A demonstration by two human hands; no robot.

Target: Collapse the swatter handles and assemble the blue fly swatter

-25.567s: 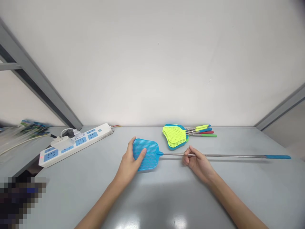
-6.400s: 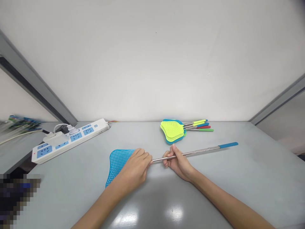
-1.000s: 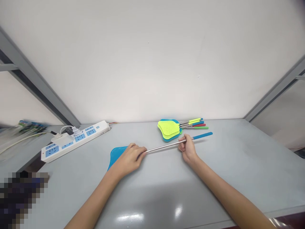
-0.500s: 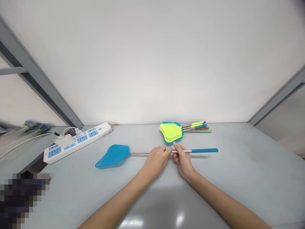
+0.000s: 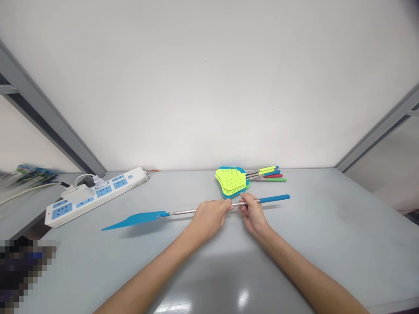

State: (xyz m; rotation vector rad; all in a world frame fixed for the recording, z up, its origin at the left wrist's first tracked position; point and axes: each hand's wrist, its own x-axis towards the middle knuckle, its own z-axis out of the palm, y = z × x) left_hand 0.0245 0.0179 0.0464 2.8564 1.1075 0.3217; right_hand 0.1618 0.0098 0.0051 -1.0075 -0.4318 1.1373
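Note:
A blue fly swatter [image 5: 139,218] with a metal rod and blue grip is held crosswise above the table, its head to the left and turned nearly edge-on. My left hand [image 5: 211,216] is closed round the middle of the rod. Close by on the right, my right hand [image 5: 253,213] pinches the rod just short of the blue grip. A short stretch of bare metal shows between the two hands. Behind them lies a stack of fly swatters [image 5: 231,181], yellow-green on top and blue beneath, with yellow, blue, red and green grips pointing right.
A white power strip [image 5: 98,196] with plugs and a cable lies at the left of the grey table [image 5: 314,244]. A pale wall [image 5: 203,87] rises behind, with grey frame posts at both sides. Plastic-wrapped items lie at the far left.
The swatter's head has moved left and rolled from showing its face to nearly edge-on. Its grip end has shifted slightly left and up. Both hands keep hold; the view has shifted slightly.

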